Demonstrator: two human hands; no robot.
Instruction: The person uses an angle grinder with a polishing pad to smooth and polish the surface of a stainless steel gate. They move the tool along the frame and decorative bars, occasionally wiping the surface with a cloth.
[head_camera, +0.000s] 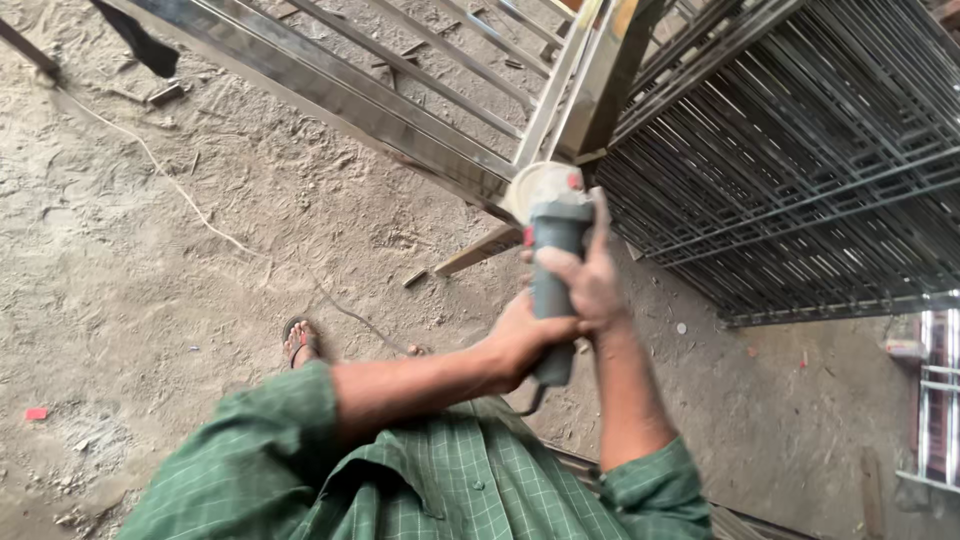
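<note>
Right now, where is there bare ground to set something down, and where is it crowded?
Free: the dirt floor left of the sandalled foot, crossed only by a thin cord. Crowded: the steel frame and stacked metal grilles, where both hands grip the angle grinder.

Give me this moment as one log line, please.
left hand: grips grey angle grinder | right hand: grips grinder | white disc: at shiny steel gate frame | below: dusty ground

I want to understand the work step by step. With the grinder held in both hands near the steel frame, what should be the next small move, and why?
Probably ease the grinder forward so its disc meets the corner of the steel frame. Both the left hand and the right hand grip its body, and the disc sits right at that joint; whether it touches already cannot be told.
</note>
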